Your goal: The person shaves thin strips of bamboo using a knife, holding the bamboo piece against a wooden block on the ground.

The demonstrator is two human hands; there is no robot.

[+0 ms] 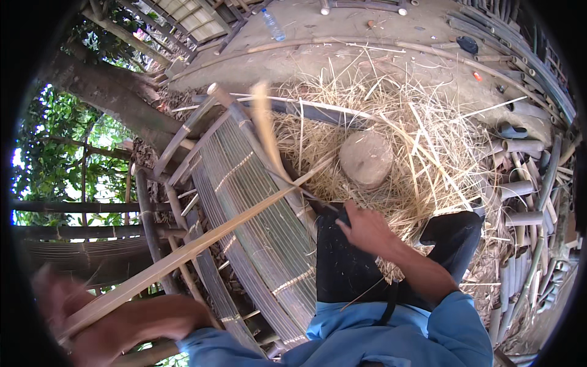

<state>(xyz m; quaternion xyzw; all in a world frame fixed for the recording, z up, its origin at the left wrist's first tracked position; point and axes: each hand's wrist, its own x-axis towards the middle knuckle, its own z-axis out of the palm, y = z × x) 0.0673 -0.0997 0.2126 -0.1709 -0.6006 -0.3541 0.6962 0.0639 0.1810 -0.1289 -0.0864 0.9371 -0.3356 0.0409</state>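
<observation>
Looking down through the head camera, I see my left hand (pixel 67 312) low at the left edge, blurred, its grip wrapped around the near end of a long bamboo strip (pixel 202 241). The strip runs up and to the right, crossing over a woven bamboo panel (pixel 257 202) that leans in front of me. My right hand (pixel 365 229) sits near the middle, above my dark trouser leg (pixel 345 269); its grip is pressed together around a dark handle (pixel 338 214), though I cannot tell what tool it belongs to. The far end of the strip meets that spot just left of the right hand. A second pale strip (pixel 266 125) stands blurred above the panel. Beyond the hand, a round wooden block (pixel 365 158) rests in a heap of straw-coloured shavings (pixel 428 140). Cut bamboo tubes (pixel 526 202) lie piled at the right, a plastic bottle (pixel 273 24) at the top.
</observation>
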